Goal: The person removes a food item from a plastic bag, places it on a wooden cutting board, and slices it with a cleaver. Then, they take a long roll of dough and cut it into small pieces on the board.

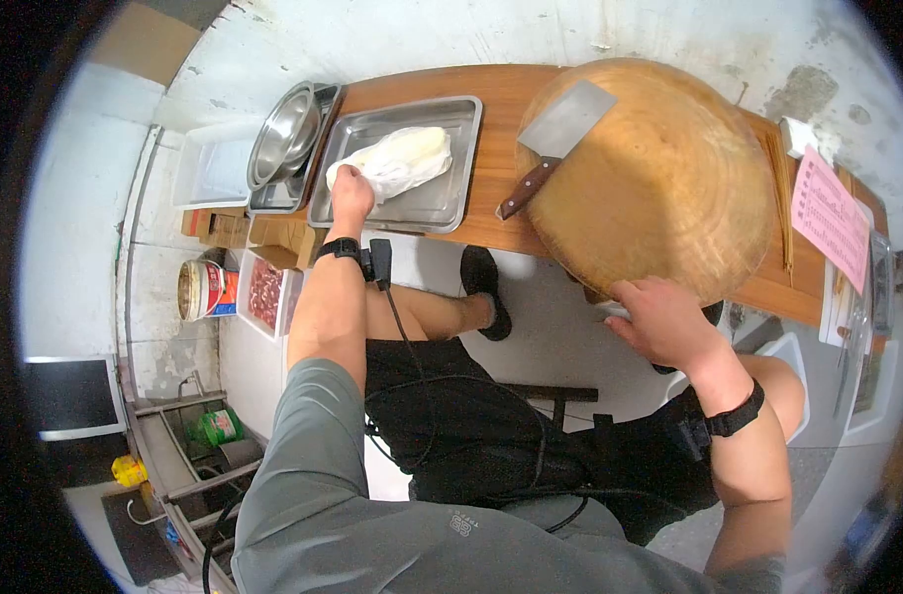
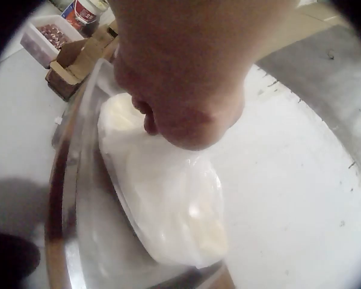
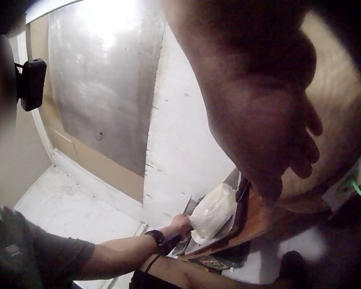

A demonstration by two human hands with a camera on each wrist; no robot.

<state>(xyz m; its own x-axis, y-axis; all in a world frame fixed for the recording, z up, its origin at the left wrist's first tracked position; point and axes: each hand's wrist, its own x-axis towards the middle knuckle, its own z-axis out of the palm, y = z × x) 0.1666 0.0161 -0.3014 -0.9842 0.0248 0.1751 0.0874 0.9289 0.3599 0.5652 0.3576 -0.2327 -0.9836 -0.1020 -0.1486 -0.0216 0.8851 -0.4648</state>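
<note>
A clear plastic bag [image 1: 404, 166] with a pale, whitish mass inside lies in a shallow metal tray [image 1: 461, 198]. My left hand [image 1: 351, 195] grips the gathered plastic at the bag's left end; in the left wrist view its curled fingers [image 2: 149, 123] press into the film. Over at the right, my right hand [image 1: 664, 319] is at the near edge of a thick round wooden chopping block [image 1: 659, 188], fingers loosely extended and holding nothing. A cleaver [image 1: 568, 119] with a brown wooden handle lies on the block's left part.
Metal bowls [image 1: 283, 139] stand left of the tray. On the floor is a white tub of reddish meat pieces [image 1: 265, 292] beside a bucket [image 1: 199, 289]. A pink printed sheet [image 1: 830, 218] and thin wooden skewers [image 1: 783, 213] are at the table's right end.
</note>
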